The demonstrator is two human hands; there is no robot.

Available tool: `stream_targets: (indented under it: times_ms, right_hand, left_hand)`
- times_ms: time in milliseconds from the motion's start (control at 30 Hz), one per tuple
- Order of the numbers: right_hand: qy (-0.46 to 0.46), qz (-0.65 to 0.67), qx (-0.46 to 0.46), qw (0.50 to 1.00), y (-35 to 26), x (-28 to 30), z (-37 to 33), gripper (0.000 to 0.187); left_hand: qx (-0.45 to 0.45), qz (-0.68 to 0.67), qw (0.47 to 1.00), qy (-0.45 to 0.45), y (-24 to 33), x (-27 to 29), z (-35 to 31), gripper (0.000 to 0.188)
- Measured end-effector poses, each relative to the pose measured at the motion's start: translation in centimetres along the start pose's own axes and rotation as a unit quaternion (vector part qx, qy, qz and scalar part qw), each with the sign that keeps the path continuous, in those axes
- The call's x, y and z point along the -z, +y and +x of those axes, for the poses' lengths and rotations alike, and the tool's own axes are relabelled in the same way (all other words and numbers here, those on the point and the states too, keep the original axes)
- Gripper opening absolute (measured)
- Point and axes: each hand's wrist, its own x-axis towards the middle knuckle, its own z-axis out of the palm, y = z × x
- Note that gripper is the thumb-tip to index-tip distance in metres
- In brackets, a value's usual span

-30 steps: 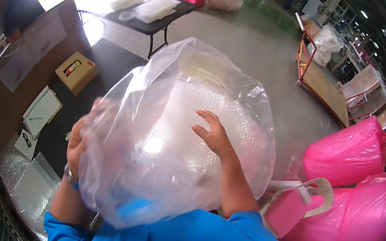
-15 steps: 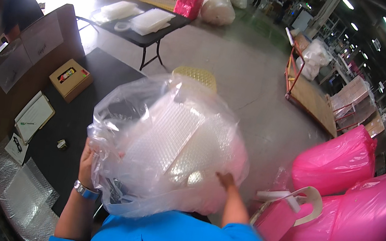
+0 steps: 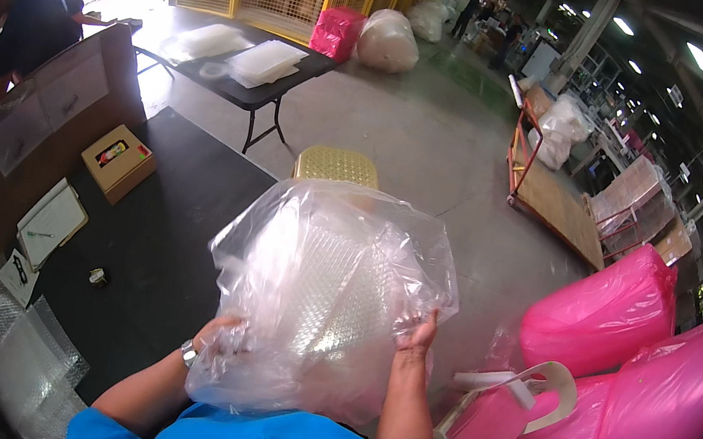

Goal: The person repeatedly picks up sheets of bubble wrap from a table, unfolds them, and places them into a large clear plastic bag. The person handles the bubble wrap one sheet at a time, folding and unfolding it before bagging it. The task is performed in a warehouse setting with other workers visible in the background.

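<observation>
A large clear plastic bag (image 3: 266, 243) is in front of my chest, with a stack of bubble wrap sheets (image 3: 340, 295) showing through it. My left hand (image 3: 216, 334) grips the lower left side of the bag, its fingers partly covered by folds of film. On the right side, my right hand (image 3: 418, 331) is closed on the crumpled plastic, thumb pointing up. The bag's top bulges loosely over the sheets.
To the left stands a black table (image 3: 158, 236) with a cardboard box (image 3: 117, 162), a clipboard (image 3: 51, 220) and loose bubble wrap (image 3: 30, 362). A yellow stool (image 3: 337, 166) is just beyond the bag. Pink wrapped rolls (image 3: 601, 311) crowd the right. Two people (image 3: 39, 27) are at far left.
My right hand has moved from low on the bag to its right side and now grips it. My left hand has shifted right and lower; the bag is lower and more upright.
</observation>
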Motion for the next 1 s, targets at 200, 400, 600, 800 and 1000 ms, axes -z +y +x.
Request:
stream_targets:
  times_ms: [200,400,600,800,1000]
  right_hand:
    - [-0.125,0.052,0.062,0.989,-9.0,-6.9,3.0,0.039]
    - [-0.265,0.055,0.129,0.954,-12.7,-14.7,-1.2,0.031]
    - [-0.195,0.062,0.124,0.971,-10.2,-12.6,0.1,0.032]
    - [0.038,-0.031,0.106,0.993,-4.7,-9.6,2.0,0.038]
    - [-0.148,0.048,0.125,0.98,-14.4,-10.5,0.7,0.039]
  left_hand:
    - [-0.122,-0.019,0.99,-0.072,2.6,-6.2,0.4,0.029]
    - [-0.362,0.332,0.868,0.077,4.7,-12.1,-2.3,0.024]
    - [-0.505,0.431,0.747,0.026,5.1,-10.2,-1.5,0.019]
    - [-0.166,0.085,0.982,0.014,5.6,-7.3,1.2,0.029]
    - [-0.182,0.306,0.933,-0.048,5.2,-12.1,0.9,0.041]
